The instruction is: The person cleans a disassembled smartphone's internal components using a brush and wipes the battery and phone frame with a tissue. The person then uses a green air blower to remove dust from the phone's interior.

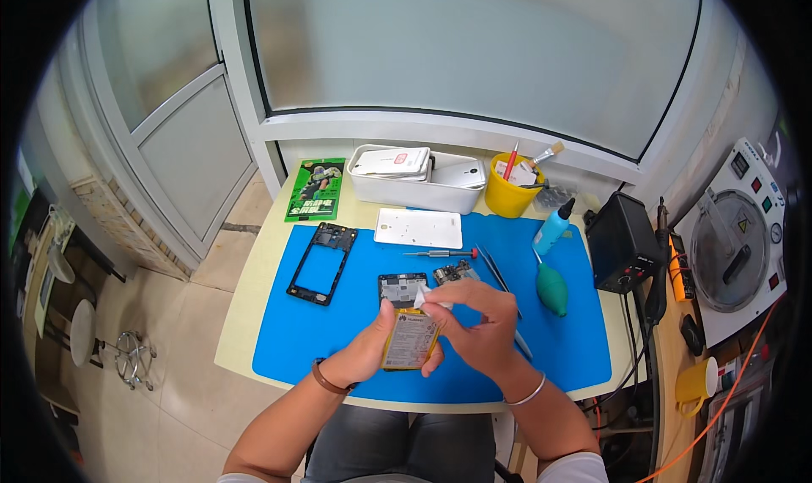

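Note:
My left hand (369, 351) grips an opened phone assembly (398, 286) by its sides, tilted above the blue work mat (304, 343). A yellow-edged Huawei battery (409, 341) covers its lower part, facing up. Between the thumb and fingers of my right hand (485, 318) is a small white wipe (421, 297), at the upper part of the assembly; whether it touches is unclear. Partly hidden behind that hand lies a circuit board (455, 272). Beyond are a red-ended precision screwdriver (441, 253) and a white phone back cover (419, 228). Tweezers (498, 272) lie to the right.
On the mat's left rests a black phone mid-frame (333, 235). A green blower bulb (552, 291) and blue bottle (552, 230) are at the right. Behind are a white bin (412, 193) of phones and a yellow tub (512, 199). A black station (625, 242) with cables stands right.

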`<action>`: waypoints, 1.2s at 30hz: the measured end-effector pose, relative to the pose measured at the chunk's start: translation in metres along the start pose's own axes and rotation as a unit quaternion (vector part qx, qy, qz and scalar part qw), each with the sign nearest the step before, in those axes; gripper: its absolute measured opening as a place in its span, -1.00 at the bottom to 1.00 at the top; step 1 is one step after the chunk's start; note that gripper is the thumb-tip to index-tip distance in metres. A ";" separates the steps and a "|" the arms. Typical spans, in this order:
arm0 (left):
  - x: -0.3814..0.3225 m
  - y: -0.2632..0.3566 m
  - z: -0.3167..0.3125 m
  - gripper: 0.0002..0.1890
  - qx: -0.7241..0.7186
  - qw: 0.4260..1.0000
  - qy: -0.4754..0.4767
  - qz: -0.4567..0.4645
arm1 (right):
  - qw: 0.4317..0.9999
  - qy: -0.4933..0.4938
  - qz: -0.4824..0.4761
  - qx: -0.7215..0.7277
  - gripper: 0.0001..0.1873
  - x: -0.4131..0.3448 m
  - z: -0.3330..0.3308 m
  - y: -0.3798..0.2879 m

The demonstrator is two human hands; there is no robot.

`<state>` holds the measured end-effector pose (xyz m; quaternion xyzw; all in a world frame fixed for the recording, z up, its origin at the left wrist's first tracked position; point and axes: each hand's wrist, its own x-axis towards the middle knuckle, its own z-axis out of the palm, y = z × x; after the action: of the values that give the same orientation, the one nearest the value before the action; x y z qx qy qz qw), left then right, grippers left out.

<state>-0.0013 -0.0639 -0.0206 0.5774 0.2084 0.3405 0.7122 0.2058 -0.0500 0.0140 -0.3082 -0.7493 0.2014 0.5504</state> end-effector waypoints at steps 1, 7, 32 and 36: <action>0.000 -0.001 0.000 0.07 -0.014 1.000 -0.006 0.006 | 1.000 0.013 0.018 0.008 -0.81 0.000 0.001 0.000; 0.000 0.002 -0.001 0.06 -0.014 1.000 -0.014 -0.003 | 0.986 0.035 -0.114 -0.118 -0.79 0.005 -0.003 0.002; 0.006 0.001 -0.006 0.07 -0.217 0.951 0.218 0.017 | 0.950 -0.253 -0.164 -0.085 -0.76 -0.005 0.009 -0.015; 0.005 0.001 -0.012 -0.01 -0.208 0.951 0.229 0.014 | 0.938 -0.222 -0.179 -0.195 -0.66 -0.013 0.016 -0.008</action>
<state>-0.0064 -0.0520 -0.0225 0.3262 0.2821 0.5091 0.7449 0.1916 -0.0645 0.0051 -0.2176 -0.9200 0.0127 0.3259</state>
